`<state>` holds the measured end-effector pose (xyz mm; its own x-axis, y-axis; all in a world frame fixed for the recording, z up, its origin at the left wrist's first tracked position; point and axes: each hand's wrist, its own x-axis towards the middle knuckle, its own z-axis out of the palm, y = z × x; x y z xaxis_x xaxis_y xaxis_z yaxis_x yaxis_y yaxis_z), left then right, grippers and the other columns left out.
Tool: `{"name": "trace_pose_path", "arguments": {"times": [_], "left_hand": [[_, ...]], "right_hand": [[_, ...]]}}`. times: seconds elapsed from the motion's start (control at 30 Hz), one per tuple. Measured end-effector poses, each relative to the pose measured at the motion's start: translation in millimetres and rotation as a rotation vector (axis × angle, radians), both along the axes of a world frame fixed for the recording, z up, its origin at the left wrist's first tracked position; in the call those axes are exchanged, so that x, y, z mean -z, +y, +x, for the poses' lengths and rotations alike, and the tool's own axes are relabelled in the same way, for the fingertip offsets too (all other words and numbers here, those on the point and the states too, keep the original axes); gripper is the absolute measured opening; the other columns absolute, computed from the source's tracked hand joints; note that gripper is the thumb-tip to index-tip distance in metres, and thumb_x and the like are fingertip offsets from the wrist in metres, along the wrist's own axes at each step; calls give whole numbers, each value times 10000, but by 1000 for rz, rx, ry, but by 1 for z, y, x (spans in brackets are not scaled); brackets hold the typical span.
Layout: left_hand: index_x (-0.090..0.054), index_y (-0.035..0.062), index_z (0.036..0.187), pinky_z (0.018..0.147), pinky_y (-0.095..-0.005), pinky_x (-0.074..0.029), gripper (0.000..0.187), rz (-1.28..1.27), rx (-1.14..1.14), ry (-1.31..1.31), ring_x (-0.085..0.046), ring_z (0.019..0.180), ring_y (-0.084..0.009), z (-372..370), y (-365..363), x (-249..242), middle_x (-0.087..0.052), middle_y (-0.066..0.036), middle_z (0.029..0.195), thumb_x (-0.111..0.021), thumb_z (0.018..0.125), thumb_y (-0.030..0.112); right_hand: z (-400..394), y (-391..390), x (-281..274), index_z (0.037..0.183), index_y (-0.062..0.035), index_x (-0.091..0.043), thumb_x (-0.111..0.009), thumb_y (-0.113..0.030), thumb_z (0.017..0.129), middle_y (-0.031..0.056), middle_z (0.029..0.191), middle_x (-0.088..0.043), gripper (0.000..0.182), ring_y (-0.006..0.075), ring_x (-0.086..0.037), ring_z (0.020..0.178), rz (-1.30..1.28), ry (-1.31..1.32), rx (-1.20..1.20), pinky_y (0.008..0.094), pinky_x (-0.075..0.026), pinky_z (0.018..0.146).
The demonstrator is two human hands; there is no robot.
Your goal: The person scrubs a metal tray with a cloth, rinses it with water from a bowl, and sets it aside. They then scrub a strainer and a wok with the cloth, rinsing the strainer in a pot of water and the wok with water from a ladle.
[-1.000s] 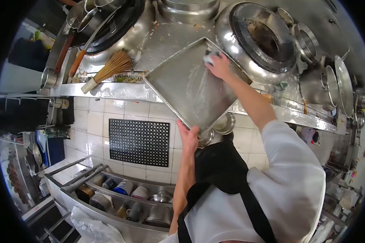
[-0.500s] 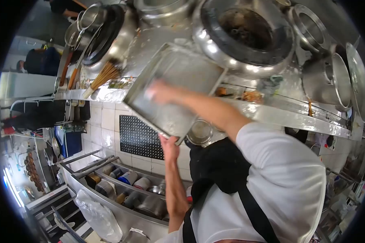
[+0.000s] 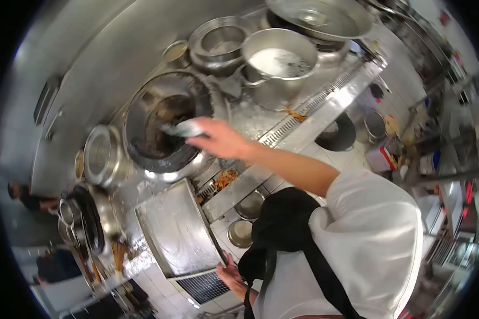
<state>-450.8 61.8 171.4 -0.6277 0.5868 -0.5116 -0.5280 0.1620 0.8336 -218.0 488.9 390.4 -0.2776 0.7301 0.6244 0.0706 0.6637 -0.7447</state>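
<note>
My right hand (image 3: 218, 139) is closed on a pale cloth (image 3: 189, 128), blurred by motion, and reaches out over the dark-ringed wok burner (image 3: 199, 101). A wet, shallow rectangular metal tray (image 3: 178, 231) rests tilted across the edge of the steel range. My left hand (image 3: 230, 272) grips this tray near its close corner; the fingers partly disappear behind the rim.
A two-handled pot (image 3: 279, 56) with whitish liquid and a wide metal pan (image 3: 322, 18) stand farther along the range. Food scraps (image 3: 226, 179) lie in the gutter. A bamboo brush (image 3: 118, 256) leans at left. Two people (image 3: 56, 266) are at far left.
My right hand has left the tray's surface with the cloth and moved over the burner. The view has turned right. My left hand still holds the tray.
</note>
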Motion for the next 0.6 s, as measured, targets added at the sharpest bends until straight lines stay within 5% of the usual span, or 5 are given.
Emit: {"name": "trace_pose_path", "arguments": {"times": [0.17,0.37,0.5,0.53,0.6], "left_hand": [[-525,-57,1258,1021,-468,-477,497,44,110,-243,-628,1123,-324,-38,-33,86,-620,-189,1232,-596,853,223],[-549,-15,1266,938,-466,-479,601,-12,-292,-194,-595,1088,-340,-44,21,36,-614,-190,1205,-618,808,369],[-639,43,1113,975,-575,-437,331,-175,-354,-246,-590,1058,-230,-17,12,10,-664,-105,1052,-650,822,201],[-630,48,1020,876,-337,-502,213,-77,-385,-233,-611,918,-177,-3,13,10,-655,-79,1002,-588,814,86],[-640,59,908,770,-297,-525,121,11,-292,-164,-614,799,-185,44,20,-13,-647,-58,879,-568,811,42]], "right_hand": [[139,-6,95,1526,-114,-339,-749,-341,834,197,1622,-145,836,449,-135,1485,-213,-653,308,570,-180,1186],[342,156,-44,1238,1,-601,-722,-232,850,252,1325,-561,469,312,-575,1175,-161,63,844,434,-482,956],[532,339,27,1285,169,-463,-716,-545,804,336,1317,-499,897,462,-531,1184,-276,-753,1591,467,-464,1004],[549,346,33,1346,162,-409,-679,-613,796,357,1373,-439,988,477,-527,1204,-589,-284,1498,455,-489,984],[626,406,91,1094,11,-693,-721,-488,802,219,1049,-673,579,281,-666,1046,-850,-493,1085,395,-556,875]]}}
